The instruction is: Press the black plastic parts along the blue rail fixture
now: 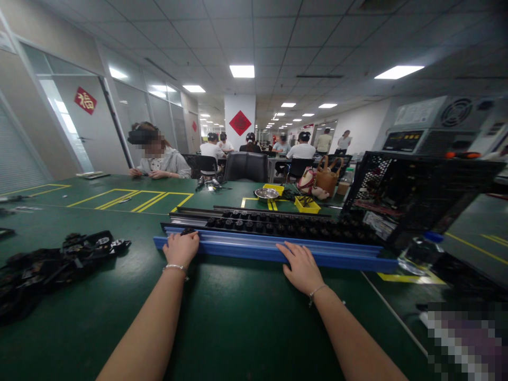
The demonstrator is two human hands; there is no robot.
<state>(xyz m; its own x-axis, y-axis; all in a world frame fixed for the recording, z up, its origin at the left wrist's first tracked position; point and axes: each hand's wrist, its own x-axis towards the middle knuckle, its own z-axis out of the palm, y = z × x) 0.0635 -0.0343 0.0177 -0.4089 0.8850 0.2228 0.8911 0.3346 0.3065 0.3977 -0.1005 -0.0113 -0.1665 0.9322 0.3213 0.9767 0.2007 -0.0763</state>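
Seemingly to steady the blue rail [238,248], my right hand [301,267] lies fingers apart at one o'clock; my left hand [180,250] reaches over at eleven, grip unclear.

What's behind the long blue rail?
Behind the blue rail sit rows of small black parts, with a metal bowl farther back. Whatever lies low against its far side, and the green table beneath, is hidden.
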